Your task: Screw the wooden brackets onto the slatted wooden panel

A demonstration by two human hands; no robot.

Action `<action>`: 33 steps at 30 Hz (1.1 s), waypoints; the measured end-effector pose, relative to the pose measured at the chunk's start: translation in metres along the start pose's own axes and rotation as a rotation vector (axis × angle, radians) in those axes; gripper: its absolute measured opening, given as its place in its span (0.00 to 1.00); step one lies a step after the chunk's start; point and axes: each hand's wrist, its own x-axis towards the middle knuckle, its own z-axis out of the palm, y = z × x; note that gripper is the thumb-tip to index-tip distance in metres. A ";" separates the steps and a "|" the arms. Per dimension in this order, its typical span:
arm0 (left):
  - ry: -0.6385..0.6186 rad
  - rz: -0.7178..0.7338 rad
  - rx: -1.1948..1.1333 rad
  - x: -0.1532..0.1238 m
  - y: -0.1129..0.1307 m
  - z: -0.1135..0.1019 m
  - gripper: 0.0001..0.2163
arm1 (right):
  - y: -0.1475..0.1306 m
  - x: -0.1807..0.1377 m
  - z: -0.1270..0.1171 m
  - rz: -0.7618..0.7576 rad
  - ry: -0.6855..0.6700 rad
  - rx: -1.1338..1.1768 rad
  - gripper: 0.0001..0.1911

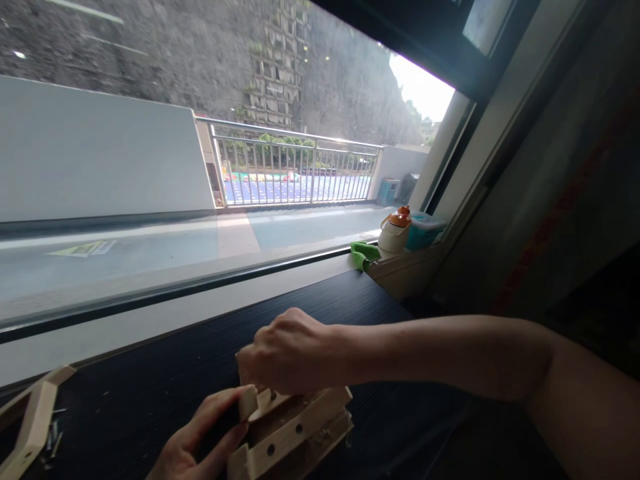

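On the dark table lies a pale wooden assembly [300,430] of bars, with dark round holes or bolt heads along one bar. My left hand [203,433] pinches the near end of a wooden bar [249,403] of it between thumb and fingers. My right hand [290,353] reaches across from the right and is closed over the far part of the assembly. Its fingertips are turned down and away, so whatever they grip is hidden.
A wooden frame [37,417] and several loose metal screws or bolts [54,437] lie at left on the dark table [165,373]. A green cloth [365,255], a bottle with an orange top [395,233] and a teal box [424,232] stand by the window.
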 end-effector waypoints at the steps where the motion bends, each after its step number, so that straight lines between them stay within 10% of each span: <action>1: -0.024 -0.013 -0.014 0.000 0.001 0.001 0.18 | 0.001 0.000 0.001 0.058 0.003 0.012 0.09; 7: -0.045 -0.049 -0.010 0.000 -0.001 0.002 0.19 | 0.005 -0.003 -0.007 0.073 -0.041 -0.004 0.11; 16: -0.013 0.046 0.014 0.000 0.007 0.000 0.16 | -0.005 -0.011 -0.022 -0.319 -0.133 -0.206 0.13; 26: -0.007 -0.002 0.024 -0.001 0.002 0.002 0.17 | -0.002 0.003 -0.014 -0.051 -0.221 -0.017 0.07; 33: -0.015 -0.008 0.012 -0.003 0.005 0.000 0.18 | -0.013 -0.005 -0.019 -0.161 -0.117 -0.139 0.09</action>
